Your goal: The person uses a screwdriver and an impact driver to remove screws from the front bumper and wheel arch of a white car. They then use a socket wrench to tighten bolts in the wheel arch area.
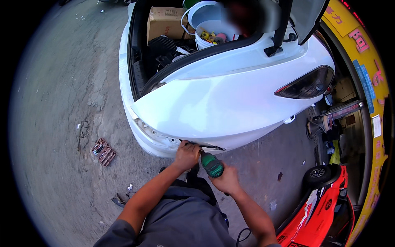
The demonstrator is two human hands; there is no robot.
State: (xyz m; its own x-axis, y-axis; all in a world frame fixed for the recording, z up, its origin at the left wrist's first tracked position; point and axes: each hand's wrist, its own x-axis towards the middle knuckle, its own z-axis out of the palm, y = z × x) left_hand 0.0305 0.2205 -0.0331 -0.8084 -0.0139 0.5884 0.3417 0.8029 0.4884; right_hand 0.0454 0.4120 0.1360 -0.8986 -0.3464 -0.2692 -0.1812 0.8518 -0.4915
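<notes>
My right hand is wrapped round a green and black cordless drill, its nose pointing up at the lower edge of a white car's rear corner. Beside the drill's tip, my left hand is closed with its fingers against that same edge. What its fingers pinch is too small to make out. A dark strip lies along the gap under the painted panel, just right of my left hand. Left of it, bare white bracketry with holes shows where the panel ends.
The open boot holds a cardboard box and white buckets with odds and ends inside. A socket set in a brown case lies on the concrete at left. A red toy-like car stands at lower right, near a yellow sign.
</notes>
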